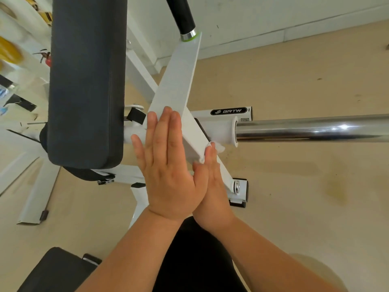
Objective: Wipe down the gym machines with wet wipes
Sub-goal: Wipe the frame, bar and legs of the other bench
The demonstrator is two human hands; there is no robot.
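A white flat arm (179, 81) of the gym machine slants up to a black handle (182, 15) with a chrome and green collar. My left hand (168, 165) lies flat and open against the arm's left face, fingers straight. My right hand (210, 186) presses a crumpled white wet wipe (216, 147) against the arm's right edge; only bits of the wipe show past my fingers. Both hands sandwich the lower end of the arm.
A dark padded backrest (86, 81) stands at the left. A chrome weight sleeve (315, 129) sticks out to the right from the white frame (231, 112) labelled BRTW. A black seat pad (56, 270) is at lower left. Beige floor and white wall surround the machine.
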